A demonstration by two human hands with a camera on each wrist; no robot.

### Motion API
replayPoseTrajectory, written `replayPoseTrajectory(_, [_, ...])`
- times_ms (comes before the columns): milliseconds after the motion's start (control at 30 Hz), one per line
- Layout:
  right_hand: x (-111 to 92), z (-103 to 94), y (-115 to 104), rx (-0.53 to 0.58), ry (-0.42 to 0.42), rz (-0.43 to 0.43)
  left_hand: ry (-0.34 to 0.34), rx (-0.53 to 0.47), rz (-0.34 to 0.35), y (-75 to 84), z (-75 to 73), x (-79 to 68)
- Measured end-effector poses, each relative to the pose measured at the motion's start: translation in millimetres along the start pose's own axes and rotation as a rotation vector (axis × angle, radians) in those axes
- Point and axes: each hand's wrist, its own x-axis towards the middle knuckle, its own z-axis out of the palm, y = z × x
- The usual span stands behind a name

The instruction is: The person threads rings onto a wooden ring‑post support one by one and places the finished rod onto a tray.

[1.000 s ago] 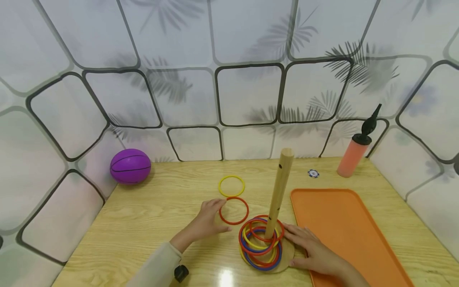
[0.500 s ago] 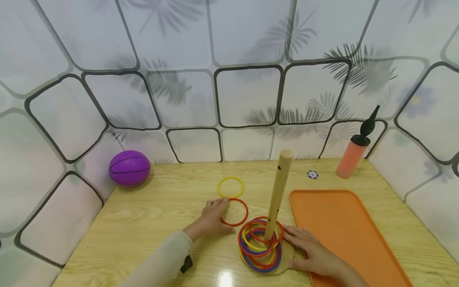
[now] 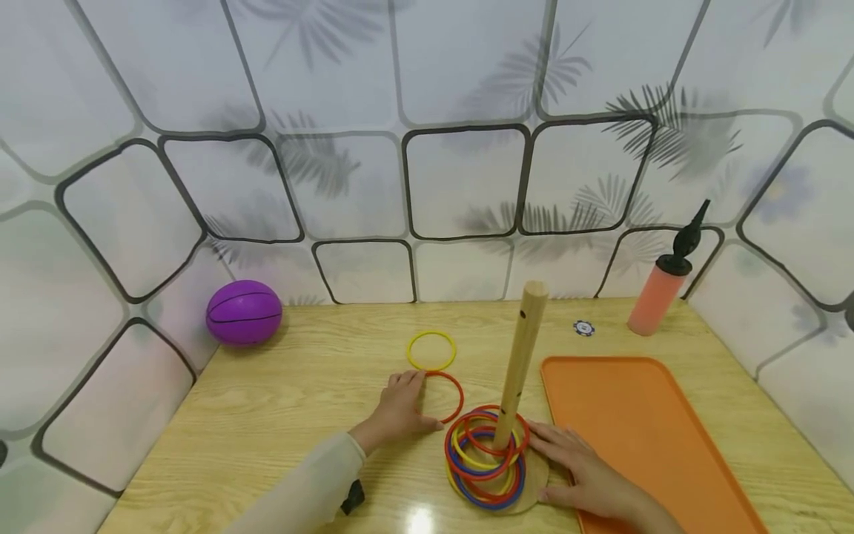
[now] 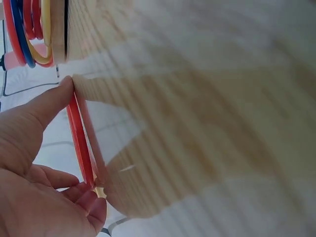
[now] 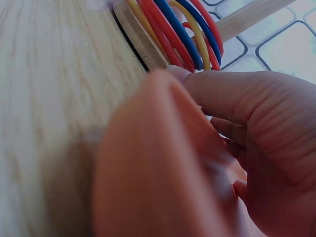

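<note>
In the head view my left hand (image 3: 396,408) spans a flat red ring (image 3: 462,393) lying on the table. The left wrist view has the thumb at one side of that red ring (image 4: 80,140) and fingertips at the opposite side. My right hand (image 3: 587,478) holds the edge of a round wooden base (image 3: 537,482), thumb near me and forefinger farther off. From this base rises a tall wooden peg (image 3: 522,363). Several red, yellow and blue rings (image 3: 494,506) are stacked unevenly around the peg's foot. Its thumb (image 5: 197,86) touches the base in the right wrist view.
Just beyond the red ring lies a yellow ring (image 3: 431,332). An orange tray (image 3: 627,415) sits at the right, partly under my right hand. Farther back are a purple ball (image 3: 244,312), a poker chip (image 3: 583,328) and a pink hand pump (image 3: 657,297) by the wall.
The left hand has moved slightly right, over the red ring, and its thumb and fingers have come to the ring's edges. The right hand stays on the base.
</note>
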Motion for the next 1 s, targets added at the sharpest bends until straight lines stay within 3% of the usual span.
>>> replayPoseTrajectory(333, [-3.9,3.3,2.1,0.025,-0.012,0.021,-0.037,-0.077,-0.037,-5.6,-0.7,-7.2])
replayPoseTrajectory(533, [-3.1,1.4,-1.6,0.07,-0.044,0.065,0.043,-0.163,-0.015,-8.5,-9.7,-19.5])
replayPoseTrajectory(700, [-2.7,1.3,-2.2,0.081,-0.055,0.061,0.102,-0.231,0.052,-2.5,-30.7,-36.3])
replayPoseTrajectory(1000, [-1.1,1.6,-2.4,0.008,0.003,0.03,0.108,-0.262,0.182,21.0,-72.5,-53.3])
